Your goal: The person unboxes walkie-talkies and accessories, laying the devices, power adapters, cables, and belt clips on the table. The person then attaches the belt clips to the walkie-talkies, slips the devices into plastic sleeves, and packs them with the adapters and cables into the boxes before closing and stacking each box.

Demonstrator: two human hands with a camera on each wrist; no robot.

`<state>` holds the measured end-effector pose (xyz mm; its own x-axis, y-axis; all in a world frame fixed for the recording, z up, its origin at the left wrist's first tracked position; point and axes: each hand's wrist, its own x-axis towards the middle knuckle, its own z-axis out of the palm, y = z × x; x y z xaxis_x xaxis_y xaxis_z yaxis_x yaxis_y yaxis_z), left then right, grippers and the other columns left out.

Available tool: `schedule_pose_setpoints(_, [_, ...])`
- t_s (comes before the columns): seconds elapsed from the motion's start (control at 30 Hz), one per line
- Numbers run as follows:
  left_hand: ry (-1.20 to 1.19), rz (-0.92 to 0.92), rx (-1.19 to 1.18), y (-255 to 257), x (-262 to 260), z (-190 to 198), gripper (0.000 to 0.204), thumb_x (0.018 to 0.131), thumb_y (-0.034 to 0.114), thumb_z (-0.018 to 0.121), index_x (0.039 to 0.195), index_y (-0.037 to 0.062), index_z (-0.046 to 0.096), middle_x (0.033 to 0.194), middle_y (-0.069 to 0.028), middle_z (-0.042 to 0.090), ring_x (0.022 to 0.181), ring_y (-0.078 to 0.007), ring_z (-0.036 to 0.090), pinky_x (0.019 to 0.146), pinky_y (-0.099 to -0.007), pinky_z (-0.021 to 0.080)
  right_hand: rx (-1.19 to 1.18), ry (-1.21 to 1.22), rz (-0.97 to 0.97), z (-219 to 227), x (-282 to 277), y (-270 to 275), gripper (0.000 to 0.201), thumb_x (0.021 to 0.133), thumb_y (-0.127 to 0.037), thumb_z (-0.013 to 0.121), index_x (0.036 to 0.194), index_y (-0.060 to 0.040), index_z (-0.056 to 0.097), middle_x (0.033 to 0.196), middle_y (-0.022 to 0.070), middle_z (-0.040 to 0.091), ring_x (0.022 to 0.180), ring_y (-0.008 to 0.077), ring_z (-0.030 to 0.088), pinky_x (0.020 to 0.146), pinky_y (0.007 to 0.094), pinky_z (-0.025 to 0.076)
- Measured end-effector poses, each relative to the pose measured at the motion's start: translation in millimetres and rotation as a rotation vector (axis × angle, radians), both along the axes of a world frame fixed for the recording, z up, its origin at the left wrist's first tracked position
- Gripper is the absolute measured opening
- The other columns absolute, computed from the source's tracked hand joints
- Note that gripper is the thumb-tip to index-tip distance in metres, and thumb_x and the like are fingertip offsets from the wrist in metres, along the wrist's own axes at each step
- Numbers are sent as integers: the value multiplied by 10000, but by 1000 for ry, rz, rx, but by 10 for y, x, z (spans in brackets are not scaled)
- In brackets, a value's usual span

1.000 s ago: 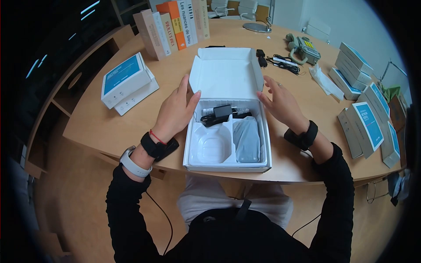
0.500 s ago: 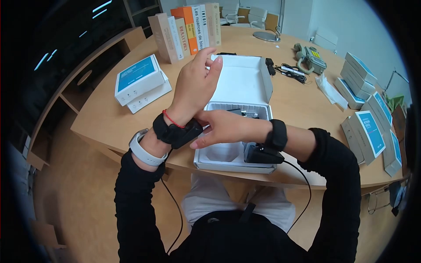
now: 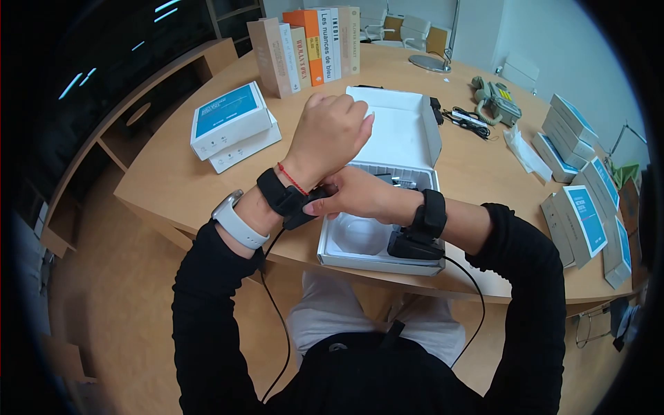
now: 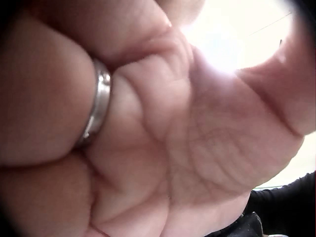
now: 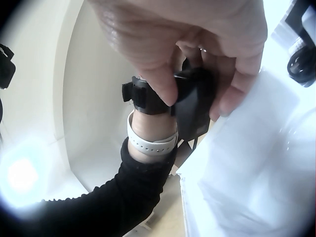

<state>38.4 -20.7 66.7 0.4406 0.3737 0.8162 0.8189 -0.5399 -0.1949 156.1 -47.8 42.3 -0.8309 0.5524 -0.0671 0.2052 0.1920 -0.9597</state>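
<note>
My left hand is raised over the open white box, fingers curled in and nothing in them. In the left wrist view its palm and a silver ring fill the picture. Across the box reaches my right hand, its thumb and fingers gripping the black wrist camera strapped to my left wrist. A white watch sits further up that forearm. The box's moulded tray shows in part; the right hand and wrist hide much of the rest.
Two stacked boxes lie to the left, before a row of upright books. More blue-and-white boxes stand at the right edge. Farther back are a telephone, black cables and a crumpled tissue.
Both hands left the sides of the box. The left rose and curled its fingers; the right crossed over the box and took hold of the wrist camera on the left wrist.
</note>
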Motion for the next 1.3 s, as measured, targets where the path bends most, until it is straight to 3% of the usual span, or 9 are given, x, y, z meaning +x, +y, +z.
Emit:
schedule_pose_setpoints(0.17, [245,35,7,-32,-16,25,133,808,156,591,792,27,615,765,-107,614,722,-265,582,712,-371,434,-37,-61,35,-31,-22,40,344,830,-238,675,1084,-28,575,955,40,624,818,103,562,700,246,451])
schedule_pose_setpoints(0.3, [-30,-105,-231,-37,-78,-1,165,834,167,571,787,17,621,739,-120,612,692,-291,583,668,-366,453,61,-96,-10,44,50,-43,361,834,-273,666,1068,-14,575,948,81,634,830,138,597,693,276,468])
schedule_pose_setpoints(0.43, [-127,-50,-378,-119,-307,-56,206,862,190,548,847,4,634,763,-136,621,680,-303,586,619,-356,469,1218,-130,-106,151,487,-28,325,793,-218,662,1045,-30,583,890,129,625,806,283,619,700,363,494])
schedule_pose_setpoints(0.53, [-199,17,-497,-158,-494,-152,219,855,217,531,801,33,638,744,-152,616,703,-332,589,639,-401,472,1680,-33,-355,201,953,154,191,754,-148,647,918,-66,595,776,102,604,712,275,599,640,371,482])
schedule_pose_setpoints(0.67, [-217,124,-769,-85,-616,-340,292,883,285,514,844,24,639,759,-174,629,714,-341,600,641,-402,473,1275,-290,-685,-12,1393,477,147,796,-167,623,886,-54,594,765,121,621,700,302,609,605,391,479])
schedule_pose_setpoints(0.8, [-192,109,-768,46,-565,-471,327,892,313,511,853,10,629,768,-192,631,722,-352,602,644,-412,472,1173,-374,-854,-256,1547,642,186,807,-192,617,912,-45,573,790,135,611,724,310,601,619,394,473])
schedule_pose_setpoints(0.87, [-135,78,-664,90,-533,-515,348,894,328,506,854,0,616,771,-204,626,731,-369,596,646,-426,467,1414,-234,-851,-276,1511,616,235,815,-216,620,946,-39,540,810,142,588,745,314,586,639,392,464])
schedule_pose_setpoints(0.97, [-83,90,-695,90,-486,-495,346,897,318,498,840,-7,606,770,-210,618,732,-379,585,656,-434,461,1516,-270,-750,-324,1535,647,268,822,-234,622,960,-33,512,838,140,563,764,320,570,656,399,456])
schedule_pose_setpoints(1.3, [-103,41,-757,157,-453,-496,336,895,305,508,800,1,614,772,-217,605,733,-389,570,653,-426,455,1218,-182,-758,-487,1540,692,442,839,-269,619,1184,-45,458,1006,172,586,901,325,584,752,381,479])
